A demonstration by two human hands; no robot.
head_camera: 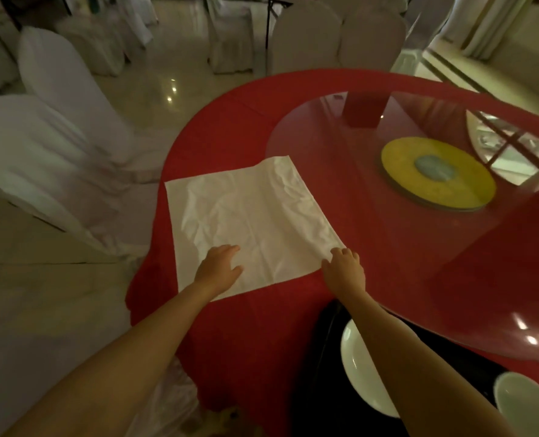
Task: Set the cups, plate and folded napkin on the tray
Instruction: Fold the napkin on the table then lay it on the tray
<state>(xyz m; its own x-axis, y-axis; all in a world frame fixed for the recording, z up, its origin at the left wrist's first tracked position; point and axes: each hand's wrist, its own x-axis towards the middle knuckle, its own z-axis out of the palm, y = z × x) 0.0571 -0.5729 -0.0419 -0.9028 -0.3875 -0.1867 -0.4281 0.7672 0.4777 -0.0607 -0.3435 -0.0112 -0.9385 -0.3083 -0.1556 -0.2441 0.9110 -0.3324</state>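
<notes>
The white napkin (246,222) lies spread flat and unfolded on the red-clothed desk (262,342), on the near-left side of the glass turntable (419,247). It is almost square, so it has no clear long axis; its edges sit skewed to the desk's rim, the far corner pointing toward the turntable. The left hand (219,269) rests on the near part of the napkin, fingers spread and pressing down. The right hand (345,268) pinches the napkin's near-right corner between thumb and fingertips. The black tray (325,357) sits nearer than the napkin, by the turntable's near edge, already carrying a white plate (353,367) and a white cup (526,405) (only one cup shows). The cloth is creased; a fold drawn from that corner alone could come out crooked, or drag the napkin if the left hand lifts.
</notes>
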